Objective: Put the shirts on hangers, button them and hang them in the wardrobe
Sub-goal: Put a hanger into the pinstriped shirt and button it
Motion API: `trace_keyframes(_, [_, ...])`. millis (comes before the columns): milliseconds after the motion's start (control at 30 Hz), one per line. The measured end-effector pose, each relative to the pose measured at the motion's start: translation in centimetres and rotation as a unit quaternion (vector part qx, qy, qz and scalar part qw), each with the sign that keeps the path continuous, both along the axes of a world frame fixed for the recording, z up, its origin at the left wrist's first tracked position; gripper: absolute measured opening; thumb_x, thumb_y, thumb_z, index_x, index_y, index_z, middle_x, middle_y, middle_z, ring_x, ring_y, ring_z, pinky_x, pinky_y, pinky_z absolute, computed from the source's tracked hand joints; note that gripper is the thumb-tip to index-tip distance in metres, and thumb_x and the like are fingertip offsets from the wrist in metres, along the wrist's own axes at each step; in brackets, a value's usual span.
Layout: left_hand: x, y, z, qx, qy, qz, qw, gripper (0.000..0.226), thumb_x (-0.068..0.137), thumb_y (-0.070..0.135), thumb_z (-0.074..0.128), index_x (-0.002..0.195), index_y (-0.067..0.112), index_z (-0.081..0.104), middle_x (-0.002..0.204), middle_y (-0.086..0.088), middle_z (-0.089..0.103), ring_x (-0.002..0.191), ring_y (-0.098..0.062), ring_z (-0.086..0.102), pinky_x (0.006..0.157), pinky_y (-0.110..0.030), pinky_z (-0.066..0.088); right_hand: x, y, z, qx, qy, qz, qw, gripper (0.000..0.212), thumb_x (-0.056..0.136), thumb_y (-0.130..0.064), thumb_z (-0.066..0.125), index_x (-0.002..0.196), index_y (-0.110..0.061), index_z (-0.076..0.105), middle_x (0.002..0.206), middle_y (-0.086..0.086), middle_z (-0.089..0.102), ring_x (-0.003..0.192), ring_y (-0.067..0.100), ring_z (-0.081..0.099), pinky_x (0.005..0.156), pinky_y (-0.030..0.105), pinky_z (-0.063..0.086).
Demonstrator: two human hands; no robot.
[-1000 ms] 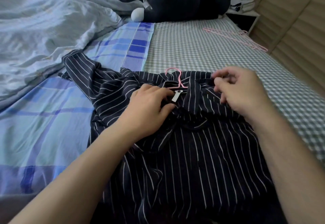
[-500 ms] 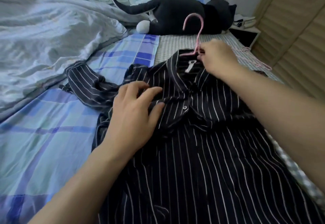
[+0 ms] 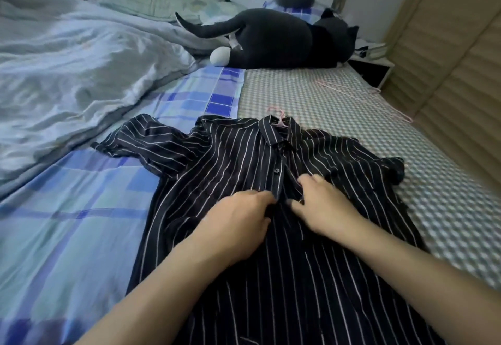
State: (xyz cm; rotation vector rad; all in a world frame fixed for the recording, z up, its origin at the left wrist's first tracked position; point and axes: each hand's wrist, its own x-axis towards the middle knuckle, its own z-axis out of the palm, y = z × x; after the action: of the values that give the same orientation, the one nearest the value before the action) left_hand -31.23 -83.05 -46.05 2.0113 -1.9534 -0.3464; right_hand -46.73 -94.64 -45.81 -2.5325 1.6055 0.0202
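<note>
The shirt [image 3: 271, 182] front is pinched by left hand [image 3: 238, 217] and right hand [image 3: 322, 209], fingers curled; no label is seen.

Dark striped shirt [image 3: 244, 171] flat on bed, front up, collar far. Pink hanger [image 3: 279, 117] hook sticks out at collar. Spare pink hangers [image 3: 360, 95] beyond.

A dark plush cat [image 3: 273, 39] is seen lying across the head of a bed, beside a rumpled grey duvet [image 3: 67, 73] and a blue checked sheet [image 3: 81, 209].
</note>
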Motion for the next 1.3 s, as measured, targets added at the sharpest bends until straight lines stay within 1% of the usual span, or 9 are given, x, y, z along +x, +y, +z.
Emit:
trace_keyframes(200, [-3.7, 3.1, 1.5, 0.106, -0.026, -0.039, 0.993, 0.022, 0.094, 0.022, 0.048, 0.108, 0.024, 0.065, 0.106, -0.001, 0.066, 0.098, -0.028, 0.066, 0.084, -0.044, 0.059, -5.1, 3.3, 3.4, -0.062, -0.173, -0.049, 0.982, 0.043, 0.085, -0.001, 0.056, 0.120, -0.023, 0.071, 0.097, -0.013, 0.050, 0.090, 0.013, 0.054, 0.074, 0.024, 0.039])
trace_keyframes(333, [-4.5, 4.6, 3.7, 0.230, 0.030, -0.082, 0.969, 0.039, 0.099, 0.057, 0.049, 0.104, 0.023, 0.068, 0.094, 0.003, 0.071, 0.084, -0.017, 0.069, 0.083, -0.040, 0.059, -7.2, 5.6, 5.3, 0.056, 0.001, -0.051, 0.997, 0.050, 0.084, -0.008, 0.057, 0.125, -0.034, 0.069, 0.128, -0.005, 0.062, 0.113, 0.019, 0.060, 0.090, 0.026, 0.049])
trace_keyframes(433, [-4.6, 2.9, 3.6, 0.109, 0.039, -0.022, 0.993, 0.032, 0.101, 0.048, 0.052, 0.103, 0.024, 0.072, 0.095, 0.003, 0.071, 0.089, -0.018, 0.068, 0.084, -0.033, 0.056, -6.7, 6.6, 4.8, 0.092, 0.132, -0.030, 0.987, 0.030, 0.094, -0.030, 0.060, 0.122, -0.030, 0.069, 0.131, 0.001, 0.062, 0.117, 0.023, 0.059, 0.099, 0.032, 0.050])
trace_keyframes(533, [-4.8, -0.8, 1.8, -0.026, 0.123, 0.058, 0.990, 0.019, 0.096, 0.021, 0.059, 0.108, 0.024, 0.074, 0.108, 0.001, 0.073, 0.102, -0.020, 0.067, 0.090, -0.032, 0.053, -4.5, 5.1, 4.5, -0.061, 0.034, -0.024, 0.997, 0.030, 0.097, -0.045, 0.060, 0.104, -0.019, 0.071, 0.116, 0.003, 0.056, 0.112, 0.024, 0.051, 0.097, 0.036, 0.045])
trace_keyframes(700, [-5.0, -3.6, -2.5, -0.013, 0.129, 0.102, 0.986, 0.019, 0.091, 0.026, 0.068, 0.109, 0.021, 0.072, 0.107, -0.002, 0.067, 0.104, -0.023, 0.063, 0.092, -0.034, 0.050, -2.7, 3.7, -0.4, 0.019, -0.070, -0.065, 0.995, 0.027, 0.094, -0.036, 0.068, 0.115, -0.021, 0.061, 0.112, -0.003, 0.052, 0.104, 0.019, 0.052, 0.085, 0.032, 0.044])
trace_keyframes(1033, [-5.6, -3.7, -3.1, -0.035, 0.081, 0.102, 0.991, 0.006, 0.093, 0.030, 0.067, 0.095, 0.025, 0.068, 0.097, 0.007, 0.064, 0.092, -0.017, 0.062, 0.076, -0.032, 0.049, -3.3, 2.2, -1.7, -0.036, -0.121, -0.110, 0.986, 0.013, 0.094, -0.026, 0.069, 0.083, -0.019, 0.069, 0.089, -0.001, 0.067, 0.081, 0.018, 0.062, 0.068, 0.028, 0.045])
trace_keyframes(1100, [-5.6, -3.6, -2.9, -0.038, 0.099, 0.108, 0.988, 0.004, 0.093, 0.029, 0.067, 0.092, 0.025, 0.068, 0.090, 0.006, 0.068, 0.087, -0.019, 0.064, 0.077, -0.035, 0.053, -3.8, 1.8, -1.2, 0.056, -0.227, -0.145, 0.961, 0.019, 0.091, -0.025, 0.073, 0.077, -0.014, 0.071, 0.076, -0.004, 0.067, 0.070, 0.014, 0.060, 0.063, 0.027, 0.044])
trace_keyframes(1200, [-5.3, -3.6, -2.3, -0.032, 0.203, 0.138, 0.969, 0.008, 0.092, 0.022, 0.070, 0.084, 0.022, 0.070, 0.076, 0.004, 0.070, 0.075, -0.015, 0.066, 0.074, -0.032, 0.055, -4.4, 1.7, 0.0, 0.277, -0.413, -0.154, 0.854, 0.018, 0.093, -0.017, 0.071, 0.077, -0.007, 0.070, 0.068, -0.002, 0.065, 0.063, 0.010, 0.058, 0.055, 0.024, 0.040])
trace_keyframes(1300, [-5.1, -3.8, -1.9, 0.024, 0.460, 0.165, 0.872, 0.011, 0.091, 0.003, 0.070, 0.081, 0.008, 0.071, 0.067, -0.007, 0.070, 0.062, -0.019, 0.070, 0.075, -0.038, 0.063, -4.1, 1.9, 0.3, 0.365, -0.483, -0.147, 0.783, 0.015, 0.092, -0.009, 0.069, 0.078, -0.010, 0.069, 0.068, -0.001, 0.066, 0.062, 0.009, 0.056, 0.056, 0.022, 0.042])
